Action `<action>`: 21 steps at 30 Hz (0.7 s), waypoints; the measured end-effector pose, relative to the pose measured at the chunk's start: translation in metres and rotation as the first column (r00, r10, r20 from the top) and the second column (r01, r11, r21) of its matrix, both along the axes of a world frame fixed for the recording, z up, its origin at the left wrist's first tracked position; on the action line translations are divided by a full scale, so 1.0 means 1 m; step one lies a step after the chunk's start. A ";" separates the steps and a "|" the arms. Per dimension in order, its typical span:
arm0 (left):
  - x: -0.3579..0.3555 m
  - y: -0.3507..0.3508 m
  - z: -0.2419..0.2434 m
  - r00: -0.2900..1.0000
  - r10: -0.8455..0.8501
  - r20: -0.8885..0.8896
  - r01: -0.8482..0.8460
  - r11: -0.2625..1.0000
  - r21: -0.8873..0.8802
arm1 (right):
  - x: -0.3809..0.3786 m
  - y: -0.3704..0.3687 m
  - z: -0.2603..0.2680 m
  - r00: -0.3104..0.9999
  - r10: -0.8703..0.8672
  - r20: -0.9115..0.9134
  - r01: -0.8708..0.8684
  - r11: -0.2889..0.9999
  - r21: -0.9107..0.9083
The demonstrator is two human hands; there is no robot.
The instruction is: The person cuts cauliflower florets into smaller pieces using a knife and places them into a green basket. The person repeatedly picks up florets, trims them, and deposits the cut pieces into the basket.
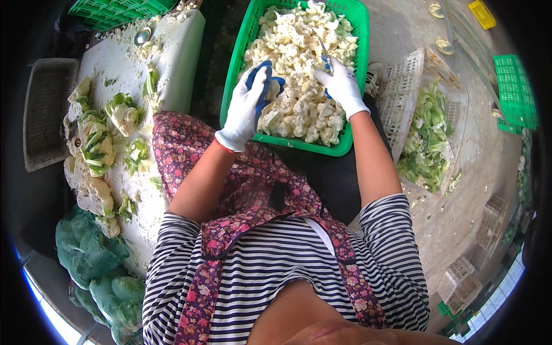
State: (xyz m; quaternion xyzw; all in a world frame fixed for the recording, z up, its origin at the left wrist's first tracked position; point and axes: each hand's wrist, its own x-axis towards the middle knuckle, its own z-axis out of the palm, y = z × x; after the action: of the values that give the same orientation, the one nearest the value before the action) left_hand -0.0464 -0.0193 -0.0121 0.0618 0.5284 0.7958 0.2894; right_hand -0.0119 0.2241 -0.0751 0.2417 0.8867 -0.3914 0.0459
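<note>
A green plastic basket (228, 88) heaped with cut cauliflower florets (297, 47) stands in front of me. Over its left side, my left hand (248, 101), in a white knit glove with a blue-coated palm, is closed around a cauliflower piece (272, 89). My right hand (340, 84), in the same kind of glove, grips a small knife (322, 46) above the florets. The blade points up and away from me; its handle is mostly hidden in the fingers.
On the white table (172, 64) at left lie cauliflower heads (92, 194), leaf scraps and a metal bowl (142, 36). Green mesh sacks (86, 250) hold more heads. At right, a white crate (401, 99) stands beside leaf trimmings (427, 133). Green crates (515, 90) are farther right.
</note>
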 end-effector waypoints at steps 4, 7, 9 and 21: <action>-0.020 0.007 -0.012 0.386 -0.469 -0.794 -0.159 0.815 -0.558 | -0.036 -0.010 -0.002 0.970 0.056 0.237 -0.087 0.989 0.122; -0.026 0.020 -0.018 0.959 -0.246 -0.141 0.223 0.961 -0.160 | -0.034 -0.004 0.012 0.992 -0.116 0.048 0.125 0.911 -0.392; -0.030 0.033 -0.019 0.932 -0.260 -0.251 0.226 0.962 -0.155 | -0.021 0.004 0.026 0.996 -0.083 -0.038 0.040 0.776 -0.629; -0.034 0.063 0.002 0.967 -0.220 0.125 0.160 0.914 0.373 | -0.008 -0.010 0.079 0.976 -0.122 -0.180 -0.038 0.721 -0.692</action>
State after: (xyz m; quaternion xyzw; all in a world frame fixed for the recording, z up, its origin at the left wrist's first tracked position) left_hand -0.0804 0.0440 -0.0100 0.0990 0.3392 0.8494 0.3920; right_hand -0.0198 0.2142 0.0035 0.1840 0.6705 -0.7182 0.0284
